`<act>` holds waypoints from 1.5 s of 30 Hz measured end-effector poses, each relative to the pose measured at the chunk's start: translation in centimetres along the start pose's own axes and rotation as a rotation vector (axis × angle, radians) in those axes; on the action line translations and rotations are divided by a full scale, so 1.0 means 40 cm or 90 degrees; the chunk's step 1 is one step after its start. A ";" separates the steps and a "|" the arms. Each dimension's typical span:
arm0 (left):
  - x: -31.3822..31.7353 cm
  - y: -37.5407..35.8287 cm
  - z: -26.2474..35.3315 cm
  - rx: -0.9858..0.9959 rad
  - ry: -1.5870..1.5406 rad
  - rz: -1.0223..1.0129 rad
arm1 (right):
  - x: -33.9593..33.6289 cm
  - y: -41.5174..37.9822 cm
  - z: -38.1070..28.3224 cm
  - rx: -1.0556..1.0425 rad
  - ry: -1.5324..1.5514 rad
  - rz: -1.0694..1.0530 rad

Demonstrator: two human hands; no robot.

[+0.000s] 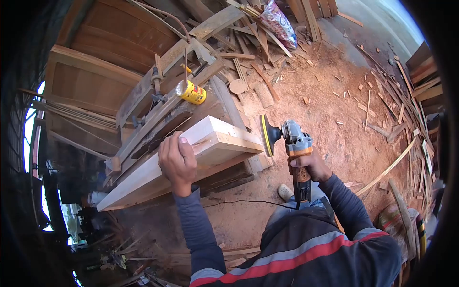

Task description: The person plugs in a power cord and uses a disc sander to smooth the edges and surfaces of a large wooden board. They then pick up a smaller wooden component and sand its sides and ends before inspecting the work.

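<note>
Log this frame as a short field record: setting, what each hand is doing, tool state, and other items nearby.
setting: outdoor woodworking area, dirt ground strewn with wood scraps
left hand: gripping the edge of a pale wooden plank lying on a workbench
right hand: holding an angle grinder clear of the plank
tool state: sanding disc faces the plank end, not touching
nearby: yellow can on the bench

Left hand (178,163) on pale board (191,155), right hand (311,165) around angle grinder (291,143).
</note>
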State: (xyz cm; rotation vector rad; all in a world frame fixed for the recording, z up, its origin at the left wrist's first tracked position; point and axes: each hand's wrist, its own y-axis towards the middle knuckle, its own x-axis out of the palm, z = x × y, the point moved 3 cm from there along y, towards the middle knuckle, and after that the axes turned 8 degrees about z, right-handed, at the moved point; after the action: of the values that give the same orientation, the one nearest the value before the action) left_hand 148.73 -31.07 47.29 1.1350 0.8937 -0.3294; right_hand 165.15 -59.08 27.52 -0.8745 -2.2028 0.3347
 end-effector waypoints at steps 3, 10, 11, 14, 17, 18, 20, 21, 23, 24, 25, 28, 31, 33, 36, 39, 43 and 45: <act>-0.006 0.001 -0.002 -0.028 -0.024 -0.015 | -0.008 -0.005 -0.035 -0.007 -0.028 -0.014; 0.017 0.041 -0.025 -0.224 0.025 -0.090 | 0.113 0.018 -0.061 0.003 -0.051 -0.123; 0.020 0.038 -0.030 -0.210 0.019 -0.067 | 0.143 0.018 -0.077 -0.006 -0.048 -0.141; 0.012 0.032 -0.024 -0.232 0.001 -0.064 | 0.178 0.035 -0.115 -0.027 -0.073 -0.151; 0.016 0.031 -0.029 -0.238 0.010 -0.059 | 0.179 0.032 -0.147 -0.012 -0.094 -0.161; 0.018 0.034 -0.032 -0.241 0.016 -0.053 | 0.182 0.034 -0.157 0.002 -0.095 -0.168; 0.023 0.035 -0.033 -0.250 0.027 -0.047 | 0.187 0.043 -0.164 -0.049 -0.127 -0.184; 0.022 0.036 -0.028 -0.260 0.028 -0.049 | 0.187 0.044 -0.163 -0.071 -0.142 -0.190; 0.018 0.034 -0.018 -0.262 0.031 -0.045 | 0.188 0.044 -0.169 -0.069 -0.154 -0.193; 0.017 0.033 -0.014 -0.265 0.032 -0.044 | 0.189 0.044 -0.174 -0.067 -0.161 -0.196; 0.018 0.035 -0.010 -0.253 0.033 -0.038 | 0.191 0.044 -0.182 -0.078 -0.164 -0.196; 0.017 0.030 -0.009 -0.240 0.036 -0.032 | 0.195 0.050 -0.187 -0.093 -0.176 -0.194; 0.020 0.031 -0.012 -0.261 0.031 -0.060 | 0.178 0.057 -0.171 -0.074 -0.193 -0.172; 0.021 0.032 -0.007 -0.252 0.031 -0.055 | 0.148 0.070 -0.148 -0.097 -0.219 -0.162; 0.019 0.031 -0.007 -0.251 0.039 -0.050 | 0.105 0.105 -0.077 -0.070 -0.244 -0.140; 0.022 0.032 -0.013 -0.270 0.041 -0.055 | 0.063 0.117 -0.032 -0.010 -0.225 -0.107; 0.015 0.033 -0.016 -0.308 0.035 -0.099 | 0.011 0.152 0.014 0.070 -0.189 -0.071; 0.020 0.027 -0.035 -0.319 0.032 -0.093 | 0.011 0.143 -0.013 0.076 -0.140 -0.033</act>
State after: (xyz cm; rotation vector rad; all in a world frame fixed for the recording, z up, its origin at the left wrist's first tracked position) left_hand 149.31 -29.23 47.18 0.6193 1.0345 -0.1805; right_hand 168.09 -54.62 25.42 -0.7444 -2.3744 0.5542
